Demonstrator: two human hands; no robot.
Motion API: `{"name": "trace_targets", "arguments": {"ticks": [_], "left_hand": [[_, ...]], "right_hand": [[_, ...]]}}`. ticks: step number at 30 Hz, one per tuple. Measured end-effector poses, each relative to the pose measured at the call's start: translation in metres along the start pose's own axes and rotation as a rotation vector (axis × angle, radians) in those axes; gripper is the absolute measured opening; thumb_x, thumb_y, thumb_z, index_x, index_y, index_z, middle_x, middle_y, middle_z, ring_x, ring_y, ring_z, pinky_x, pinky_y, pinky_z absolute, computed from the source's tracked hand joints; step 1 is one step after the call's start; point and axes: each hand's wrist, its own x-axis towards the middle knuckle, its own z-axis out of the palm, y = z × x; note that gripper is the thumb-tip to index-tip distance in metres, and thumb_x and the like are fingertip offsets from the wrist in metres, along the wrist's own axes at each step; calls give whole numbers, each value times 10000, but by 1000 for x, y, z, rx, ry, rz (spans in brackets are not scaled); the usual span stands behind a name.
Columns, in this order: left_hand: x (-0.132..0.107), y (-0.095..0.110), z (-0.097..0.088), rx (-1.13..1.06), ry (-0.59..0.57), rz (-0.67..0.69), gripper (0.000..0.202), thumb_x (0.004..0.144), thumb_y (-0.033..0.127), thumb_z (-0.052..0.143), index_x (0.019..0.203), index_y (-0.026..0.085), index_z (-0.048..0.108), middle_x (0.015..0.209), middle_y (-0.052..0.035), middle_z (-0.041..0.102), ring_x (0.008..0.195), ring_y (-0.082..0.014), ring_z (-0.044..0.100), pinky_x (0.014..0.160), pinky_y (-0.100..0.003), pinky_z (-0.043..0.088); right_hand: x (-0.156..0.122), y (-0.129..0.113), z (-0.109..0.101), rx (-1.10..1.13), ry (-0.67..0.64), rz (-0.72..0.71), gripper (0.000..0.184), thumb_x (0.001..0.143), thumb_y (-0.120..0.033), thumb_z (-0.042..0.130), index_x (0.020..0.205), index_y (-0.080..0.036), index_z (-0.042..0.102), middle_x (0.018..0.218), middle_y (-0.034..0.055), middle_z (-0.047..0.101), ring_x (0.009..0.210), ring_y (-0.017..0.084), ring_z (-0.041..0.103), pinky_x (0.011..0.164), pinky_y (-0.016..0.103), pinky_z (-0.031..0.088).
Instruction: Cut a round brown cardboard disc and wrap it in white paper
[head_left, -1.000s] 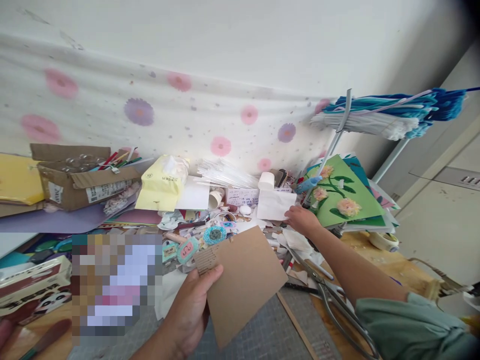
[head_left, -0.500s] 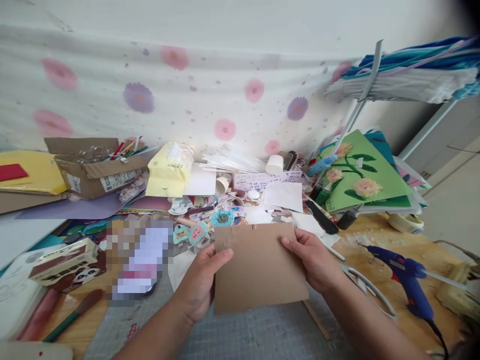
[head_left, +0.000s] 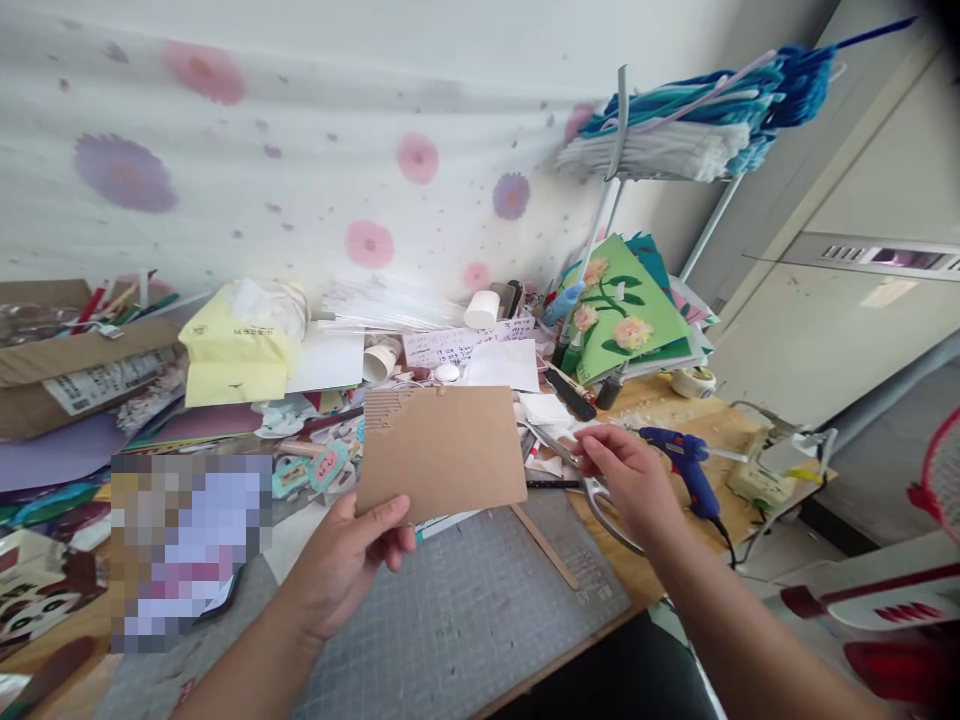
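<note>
My left hand [head_left: 367, 540] grips a brown cardboard piece [head_left: 446, 450] by its lower left corner, thumb on the front face. Torn, ridged corrugation shows at the piece's upper left corner. To its right, my right hand [head_left: 622, 470] is closed at the middle of a pair of metal scissors [head_left: 600, 500], with thumb and fingertips drawn together. The scissors' blades point up and left, and part of a handle loop shows below the hand. Under both hands lies a grey cutting mat [head_left: 465, 610] with a thin brown strip [head_left: 547, 548] on it.
A blue glue gun [head_left: 686, 465] lies right of my right hand. Left on the table are a blurred-out phone [head_left: 195, 550] and a panda box [head_left: 45, 590]. Paper scraps, a yellow bag [head_left: 240, 345] and a green flower card [head_left: 622, 310] crowd the back.
My right hand has let go of the cardboard and moved right to the scissors. The left hand keeps the cardboard, now held at its lower left corner. The view has turned right.
</note>
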Motion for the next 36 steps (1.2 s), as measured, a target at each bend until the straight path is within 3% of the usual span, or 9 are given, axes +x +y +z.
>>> {"name": "trace_targets", "arguments": {"ticks": [3, 6, 8, 13, 17, 22, 27, 32, 36], "left_hand": [[-2, 2, 2, -51, 13, 31, 241, 725, 328, 731, 805, 178, 560, 456, 65, 510, 433, -68, 395, 415, -178, 310], [-3, 2, 5, -93, -4, 45, 234, 725, 319, 728, 765, 174, 548, 447, 73, 478, 430, -61, 368, 421, -180, 289], [-3, 2, 6, -109, -15, 56, 230, 736, 308, 719, 728, 172, 534, 448, 71, 477, 428, -57, 365, 430, -182, 288], [-3, -1, 3, -150, -24, 90, 217, 758, 294, 698, 700, 173, 527, 448, 74, 465, 422, -53, 355, 448, -189, 288], [-6, 0, 2, -145, -32, 124, 251, 785, 298, 666, 630, 168, 516, 449, 61, 461, 431, -57, 355, 471, -204, 300], [-13, -1, 6, -72, -27, 133, 373, 771, 332, 662, 512, 181, 440, 409, 57, 420, 421, -61, 319, 467, -223, 260], [-17, -4, 10, -39, -7, 147, 328, 707, 338, 709, 532, 199, 469, 379, 61, 402, 414, -75, 299, 456, -232, 212], [-21, 2, 11, -171, -23, 162, 241, 678, 386, 748, 664, 200, 594, 471, 44, 501, 435, -82, 364, 461, -226, 278], [-29, 8, 14, -251, -195, 324, 565, 549, 666, 734, 870, 204, 684, 677, -37, 630, 568, -169, 518, 556, -301, 423]], "right_hand": [[-5, 17, -44, -285, -29, -87, 178, 657, -316, 715, 796, -206, 699, 835, 80, 684, 880, 292, 600, 831, 410, 456], [-14, 38, -63, -874, -192, -225, 362, 694, -210, 601, 1046, -214, 685, 1013, 116, 707, 964, 330, 623, 870, 454, 457], [-18, 48, -66, -1048, -236, -259, 468, 681, -158, 557, 1137, -199, 652, 1061, 126, 707, 983, 328, 640, 867, 437, 482], [-21, 37, -82, -944, -139, -172, 472, 681, -235, 592, 1151, -242, 638, 916, 62, 722, 797, 283, 683, 732, 388, 535], [-36, 15, -91, -542, -72, -1, 438, 665, -349, 704, 1090, -262, 638, 761, 29, 672, 641, 233, 649, 557, 329, 517], [-68, 0, -29, 21, -119, 95, 660, 707, -544, 698, 1240, -225, 476, 569, -74, 489, 321, 71, 372, 315, 198, 283], [-60, -20, 41, 218, -119, -14, 552, 821, -540, 603, 1227, -191, 470, 488, -74, 482, 360, 101, 442, 355, 200, 350], [-39, -35, 62, 399, -87, 98, 510, 718, -388, 747, 1158, -255, 526, 741, -58, 516, 387, 45, 438, 325, 166, 392], [-33, -39, 72, 438, -87, 84, 531, 678, -342, 764, 1152, -240, 547, 760, -53, 485, 439, 54, 441, 330, 158, 404]]}}
